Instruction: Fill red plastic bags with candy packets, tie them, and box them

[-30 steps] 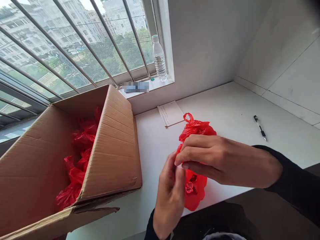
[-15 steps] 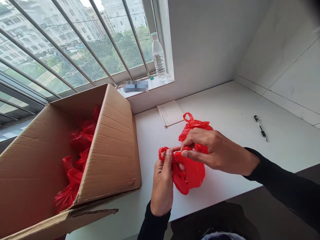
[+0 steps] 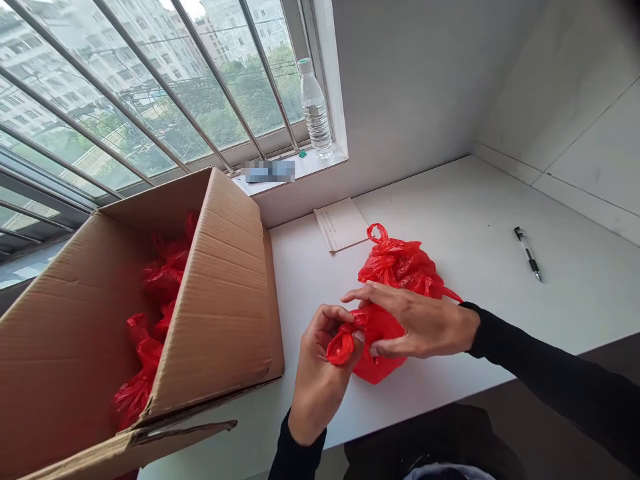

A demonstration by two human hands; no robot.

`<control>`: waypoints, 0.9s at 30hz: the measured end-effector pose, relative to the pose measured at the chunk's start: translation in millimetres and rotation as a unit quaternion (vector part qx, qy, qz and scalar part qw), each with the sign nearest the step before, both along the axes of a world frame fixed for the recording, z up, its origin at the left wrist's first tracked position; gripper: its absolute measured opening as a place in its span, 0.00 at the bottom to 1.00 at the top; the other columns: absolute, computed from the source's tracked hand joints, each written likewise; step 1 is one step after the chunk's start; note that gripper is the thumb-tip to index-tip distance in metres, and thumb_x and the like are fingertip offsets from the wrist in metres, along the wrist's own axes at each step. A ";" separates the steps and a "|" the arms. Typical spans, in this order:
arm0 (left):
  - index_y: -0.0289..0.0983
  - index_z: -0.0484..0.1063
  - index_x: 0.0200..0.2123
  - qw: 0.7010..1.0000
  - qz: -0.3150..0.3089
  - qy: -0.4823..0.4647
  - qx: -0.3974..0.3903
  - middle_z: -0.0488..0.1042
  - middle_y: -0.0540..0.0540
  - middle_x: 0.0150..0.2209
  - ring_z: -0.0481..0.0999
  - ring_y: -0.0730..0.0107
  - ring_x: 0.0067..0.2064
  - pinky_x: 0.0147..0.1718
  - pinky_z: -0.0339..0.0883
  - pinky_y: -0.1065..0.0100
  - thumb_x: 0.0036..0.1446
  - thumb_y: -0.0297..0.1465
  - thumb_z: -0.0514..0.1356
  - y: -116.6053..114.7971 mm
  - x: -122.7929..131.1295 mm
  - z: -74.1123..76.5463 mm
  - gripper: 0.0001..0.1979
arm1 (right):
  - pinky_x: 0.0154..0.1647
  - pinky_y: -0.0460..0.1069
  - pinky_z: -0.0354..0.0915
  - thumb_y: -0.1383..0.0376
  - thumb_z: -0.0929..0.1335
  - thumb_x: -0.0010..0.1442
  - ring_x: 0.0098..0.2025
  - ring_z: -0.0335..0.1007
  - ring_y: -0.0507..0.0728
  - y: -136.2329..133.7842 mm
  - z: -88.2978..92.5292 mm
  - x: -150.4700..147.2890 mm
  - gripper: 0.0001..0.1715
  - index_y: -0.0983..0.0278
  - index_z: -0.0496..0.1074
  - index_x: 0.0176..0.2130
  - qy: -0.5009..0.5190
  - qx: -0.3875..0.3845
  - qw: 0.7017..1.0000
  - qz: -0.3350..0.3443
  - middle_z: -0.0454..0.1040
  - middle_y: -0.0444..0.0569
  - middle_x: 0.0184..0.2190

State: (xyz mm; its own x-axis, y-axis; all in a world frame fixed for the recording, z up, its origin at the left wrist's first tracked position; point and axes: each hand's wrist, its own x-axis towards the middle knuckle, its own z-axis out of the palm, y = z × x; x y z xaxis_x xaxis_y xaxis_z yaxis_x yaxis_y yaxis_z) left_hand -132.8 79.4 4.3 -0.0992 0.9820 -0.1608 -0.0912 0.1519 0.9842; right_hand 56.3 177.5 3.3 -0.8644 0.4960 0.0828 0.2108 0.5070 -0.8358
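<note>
A small red plastic bag [image 3: 376, 347] lies on the white table [image 3: 475, 220] in front of me. My left hand [image 3: 320, 373] is closed on one of the bag's handles, pinching a red loop. My right hand [image 3: 417, 320] pinches the bag's other handle, with its remaining fingers stretched out over the bag. Just behind them sits a second red bag [image 3: 400, 263], tied shut with a loop on top.
An open cardboard box [image 3: 220, 300] at the left holds several red bags [image 3: 160, 280]. A notepad [image 3: 343, 223] lies near the wall, a pen [image 3: 529, 253] at the right. A water bottle [image 3: 315, 110] stands on the window sill.
Both hands have lowered the bag from the table edge onto the table and keep working its handles. The tied bag behind is now uncovered by my right hand.
</note>
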 end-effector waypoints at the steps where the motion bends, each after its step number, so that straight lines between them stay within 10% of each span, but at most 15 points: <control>1: 0.41 0.71 0.40 0.997 0.013 0.065 0.029 0.75 0.50 0.40 0.73 0.71 0.38 0.36 0.69 0.72 0.58 0.26 0.67 -0.4 -0.5 -3.3 0.09 | 0.63 0.59 0.66 0.62 0.70 0.64 0.61 0.67 0.61 0.9 -0.7 -0.7 0.33 0.59 0.62 0.65 0.000 -0.013 1.000 -0.012 0.71 0.53 0.60; 5: 0.43 0.74 0.45 0.933 0.063 0.301 0.186 0.77 0.48 0.40 0.77 0.67 0.40 0.38 0.70 0.69 0.59 0.18 0.62 -2.3 -0.7 -22.0 0.15 | 0.45 0.53 0.71 0.54 0.67 0.69 0.43 0.73 0.57 2.2 0.1 -2.2 0.23 0.60 0.69 0.59 -0.008 -0.076 0.996 -0.039 0.77 0.48 0.43; 12: 0.46 0.72 0.61 0.863 0.057 0.401 0.302 0.74 0.44 0.52 0.77 0.66 0.51 0.47 0.74 0.68 0.64 0.17 0.58 1.0 -4.4 -41.6 0.27 | 0.40 0.51 0.66 0.52 0.63 0.72 0.36 0.68 0.54 5.8 -14.6 -8.5 0.19 0.59 0.71 0.54 0.013 -0.181 0.983 -0.020 0.74 0.44 0.36; 19: 0.48 0.53 0.73 0.875 0.017 0.436 0.212 0.66 0.42 0.67 0.65 0.61 0.67 0.63 0.65 0.58 0.72 0.26 0.51 -16.8 -16.6 -58.1 0.29 | 0.44 0.51 0.63 0.55 0.61 0.74 0.41 0.68 0.54 -1.1 -9.8 -1.2 0.11 0.59 0.66 0.42 0.041 -0.129 0.984 -0.120 0.72 0.43 0.40; 27: 0.43 0.80 0.54 0.931 0.205 0.300 -0.048 0.79 0.42 0.55 0.75 0.54 0.59 0.59 0.68 0.55 0.72 0.44 0.52 -68.2 -42.2 -93.8 0.20 | 0.32 0.51 0.57 0.49 0.60 0.73 0.31 0.57 0.53 -16.4 -47.2 36.6 0.16 0.57 0.63 0.40 -0.026 -0.173 0.959 -0.225 0.64 0.41 0.33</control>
